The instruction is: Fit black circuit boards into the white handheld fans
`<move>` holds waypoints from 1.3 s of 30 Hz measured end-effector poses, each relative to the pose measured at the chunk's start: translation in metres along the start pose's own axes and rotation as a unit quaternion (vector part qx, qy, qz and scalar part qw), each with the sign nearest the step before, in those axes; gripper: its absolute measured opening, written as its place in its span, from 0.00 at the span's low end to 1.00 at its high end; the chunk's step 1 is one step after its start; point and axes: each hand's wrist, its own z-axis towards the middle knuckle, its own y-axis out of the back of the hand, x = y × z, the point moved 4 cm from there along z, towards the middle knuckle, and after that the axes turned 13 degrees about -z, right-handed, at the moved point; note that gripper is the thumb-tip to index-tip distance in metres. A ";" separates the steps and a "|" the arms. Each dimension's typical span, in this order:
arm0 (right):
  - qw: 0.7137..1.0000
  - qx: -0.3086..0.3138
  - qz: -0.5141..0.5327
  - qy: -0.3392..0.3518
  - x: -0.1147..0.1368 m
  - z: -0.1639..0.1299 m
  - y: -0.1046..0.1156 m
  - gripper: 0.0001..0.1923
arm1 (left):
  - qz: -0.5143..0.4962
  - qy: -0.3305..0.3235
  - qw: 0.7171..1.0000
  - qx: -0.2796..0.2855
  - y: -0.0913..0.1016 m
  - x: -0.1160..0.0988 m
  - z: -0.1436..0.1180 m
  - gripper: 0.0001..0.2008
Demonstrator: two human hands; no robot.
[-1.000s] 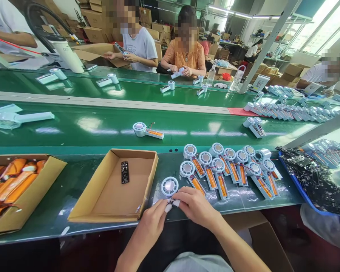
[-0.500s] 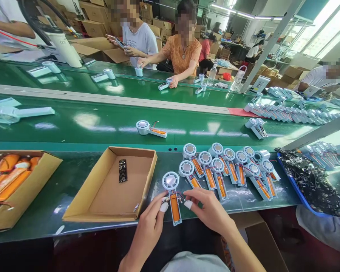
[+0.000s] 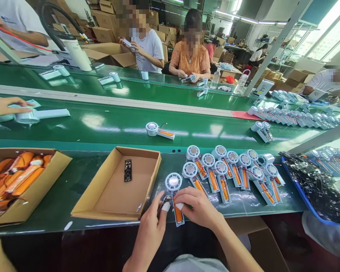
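A light-blue handheld fan (image 3: 173,181) lies before me, round head away from me, with an orange battery (image 3: 178,215) in its uncovered handle. Beside the handle, my left hand (image 3: 154,219) pinches a small dark circuit board (image 3: 160,207), tilted and seen nearly edge-on. My right hand (image 3: 197,206) reaches over the top of the handle, its fingers closed together on the fan's thin wires, mostly hidden under the fingertips. White covers wrap a thumb or fingertip on each hand. Just right, several similar fans (image 3: 221,168) with orange batteries lie in rows.
A shallow carton (image 3: 102,202) holds one circuit board (image 3: 128,170). Left of it stands a box of orange batteries (image 3: 19,177). A blue tray (image 3: 297,190) heaped with boards is at right. Beyond runs a green conveyor (image 3: 110,130); another person's hand (image 3: 10,105) touches parts there.
My right hand has moved left over the handle, closer to my left hand. The board in my left hand now shows more. Another person's hand has entered at far left. The view has shifted slightly.
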 end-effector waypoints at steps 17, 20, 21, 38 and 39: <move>0.993 -0.027 -0.117 -0.003 0.011 -0.011 -0.012 0.14 | -0.136 0.089 0.984 0.073 -0.003 -0.024 0.003 0.17; 0.991 -0.049 -0.121 -0.022 0.009 -0.011 -0.012 0.13 | -0.162 0.133 0.977 0.045 -0.006 -0.015 -0.003 0.15; 0.990 -0.058 -0.125 -0.031 0.009 -0.011 -0.012 0.12 | -0.176 0.148 0.973 0.029 -0.006 -0.011 -0.005 0.15; 0.954 -0.019 -0.299 -0.018 0.024 -0.001 -0.017 0.12 | -0.028 -0.061 0.998 -0.016 0.004 -0.018 -0.009 0.15; 0.962 -0.019 -0.274 -0.014 0.022 0.000 -0.015 0.11 | -0.037 -0.039 0.999 -0.009 0.005 -0.016 -0.007 0.15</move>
